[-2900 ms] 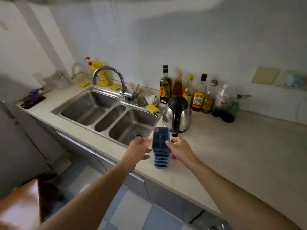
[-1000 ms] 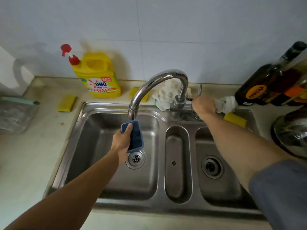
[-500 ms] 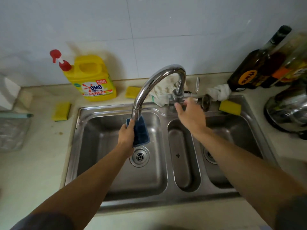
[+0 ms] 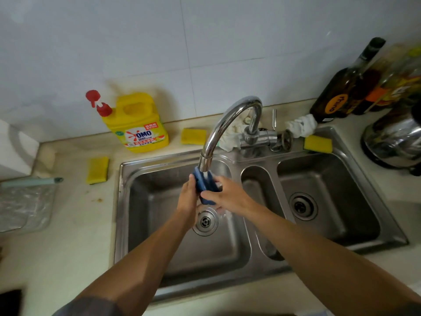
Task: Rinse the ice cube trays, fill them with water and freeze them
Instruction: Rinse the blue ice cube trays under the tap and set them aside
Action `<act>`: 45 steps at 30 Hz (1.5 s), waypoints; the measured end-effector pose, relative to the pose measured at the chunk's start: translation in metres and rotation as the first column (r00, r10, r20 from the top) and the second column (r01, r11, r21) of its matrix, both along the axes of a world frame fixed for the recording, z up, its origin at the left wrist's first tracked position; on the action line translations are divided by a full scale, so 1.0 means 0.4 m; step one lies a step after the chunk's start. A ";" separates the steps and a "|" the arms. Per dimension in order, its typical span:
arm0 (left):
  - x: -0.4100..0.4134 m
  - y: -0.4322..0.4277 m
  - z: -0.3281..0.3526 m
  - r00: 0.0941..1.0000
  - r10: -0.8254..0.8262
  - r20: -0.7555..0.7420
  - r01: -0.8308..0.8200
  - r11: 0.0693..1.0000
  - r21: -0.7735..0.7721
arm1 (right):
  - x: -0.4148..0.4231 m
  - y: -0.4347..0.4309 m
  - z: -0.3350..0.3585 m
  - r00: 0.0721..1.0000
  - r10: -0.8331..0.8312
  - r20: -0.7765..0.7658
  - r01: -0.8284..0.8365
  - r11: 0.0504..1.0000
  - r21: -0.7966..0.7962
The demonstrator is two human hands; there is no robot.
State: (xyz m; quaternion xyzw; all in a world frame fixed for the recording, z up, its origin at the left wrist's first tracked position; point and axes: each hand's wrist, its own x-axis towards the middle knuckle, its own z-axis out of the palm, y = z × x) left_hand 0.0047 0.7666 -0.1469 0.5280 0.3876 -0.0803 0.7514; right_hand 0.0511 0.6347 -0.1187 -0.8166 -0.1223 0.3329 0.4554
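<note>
Along the pale, speckled counter, by descending size.

Sink [image 4: 124, 201]: brushed stainless steel, with two large rectangular basins flanking a narrow middle one, and round strainer drains.

Faucet [image 4: 230, 119]: chrome gooseneck. Its spout is over the left basin and water is running.

Kettle [image 4: 394, 142]: polished steel, rounded, at the right edge.

Detergent jug [image 4: 136, 124]: squared yellow plastic with a red pump. The label reads "OMO"; the smaller script is too fine to read.

Bottle [image 4: 346, 87]: dark glass, black cap, orange oval label with unclear lettering.

Right hand [image 4: 227, 195]: thumb and fingers grip the tray's right side.

Left hand [image 4: 188, 197]: fingers are curled round the tray's left edge.

Ice cube tray [image 4: 206, 183]: dark blue with rounded corners, held tilted directly under the spout, above the left drain.

Sponges [image 4: 98, 169]: three yellow rectangles, on the counter and the sink rim.
</note>
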 end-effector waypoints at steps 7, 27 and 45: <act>0.059 -0.022 0.020 0.995 0.012 -0.098 -0.020 0.996 -0.087 | -0.001 0.027 0.018 0.994 -0.110 0.005 0.110 0.990 -0.087; 0.076 0.069 0.012 0.944 -0.320 -0.086 0.331 0.897 0.294 | 0.003 0.049 -0.003 0.993 -0.116 -0.012 0.115 0.993 -0.020; 0.076 0.052 -0.023 0.982 -0.181 -0.062 0.176 0.982 -0.065 | -0.035 -0.342 -0.030 0.993 -0.096 0.071 0.118 0.892 -0.436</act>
